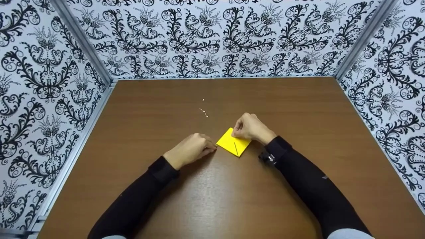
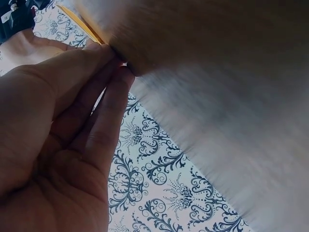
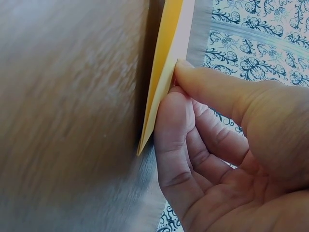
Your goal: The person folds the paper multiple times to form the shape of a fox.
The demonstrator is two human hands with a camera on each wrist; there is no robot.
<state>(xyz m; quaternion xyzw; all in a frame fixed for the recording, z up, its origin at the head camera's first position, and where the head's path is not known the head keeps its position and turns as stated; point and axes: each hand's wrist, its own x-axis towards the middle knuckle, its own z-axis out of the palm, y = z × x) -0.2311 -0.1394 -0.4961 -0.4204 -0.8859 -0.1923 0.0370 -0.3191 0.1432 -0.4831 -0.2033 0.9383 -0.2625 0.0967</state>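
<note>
A yellow folded paper [image 1: 229, 143], a small square set cornerwise, lies on the wooden table with a dark slit line running to its near corner. My right hand [image 1: 250, 127] has thumb and bent index finger together on its upper right part, pinching at the top layer. Seen from the right wrist, the folded paper [image 3: 161, 72] shows layers slightly parted along one edge, with the thumb tip on its face. My left hand [image 1: 194, 147] is at the left corner, loosely bent fingertips right at the paper's edge and touching the table.
Several tiny white scraps [image 1: 205, 113] lie on the brown table [image 1: 149, 109] beyond the paper. Black-and-white patterned walls [image 1: 206, 36] with metal corner posts [image 1: 81, 41] enclose the back and sides. A dark wrist camera [image 1: 268, 158] sits under the right cuff.
</note>
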